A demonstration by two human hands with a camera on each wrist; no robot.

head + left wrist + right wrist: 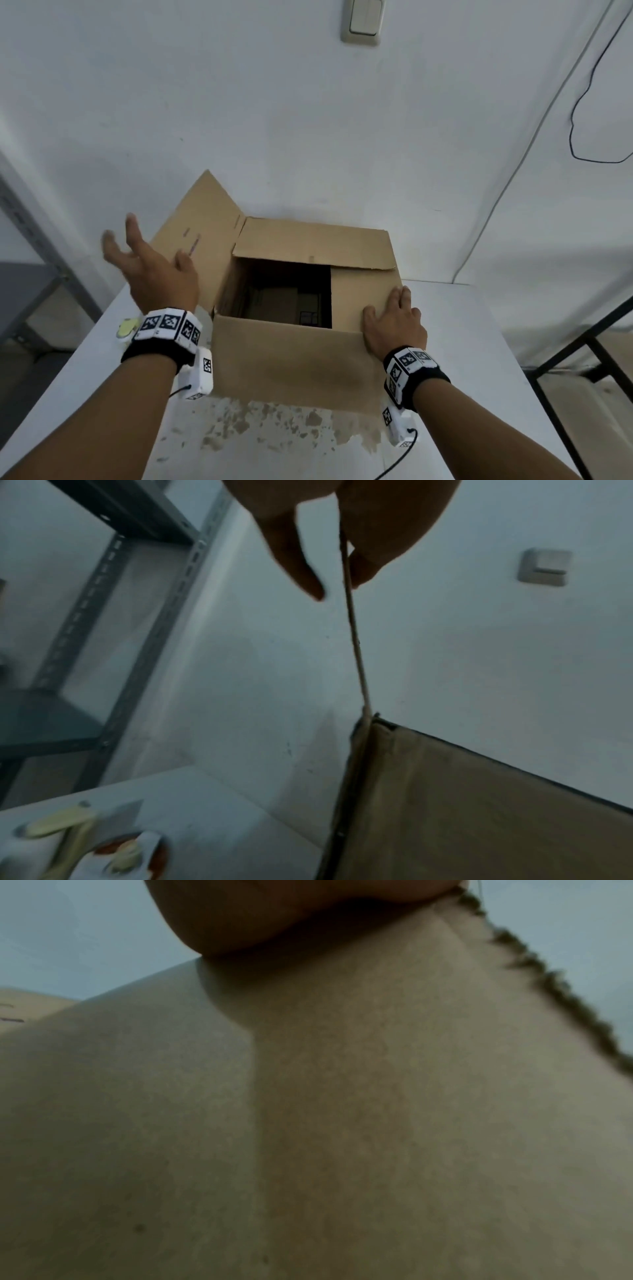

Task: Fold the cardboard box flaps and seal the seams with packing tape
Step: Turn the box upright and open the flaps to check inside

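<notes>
The cardboard box (301, 363) sits on the white table (479, 342), its left flap (202, 222) upright; the right hand (394, 325) presses flat, fingers together, on its right flap (363, 294); the left hand (150, 270), fingers spread, straddles the upright flap's edge.

The head camera looked forward and steeply down from above the table (102, 377), taking in the whole cardboard box (291, 359) and the far wall. The left wrist camera sat low at the box's left side, facing the far wall along the raised left flap (356, 647), seen edge-on. The right wrist camera lay very close against the folded right flap (342, 1123). All three shared the box.
</notes>
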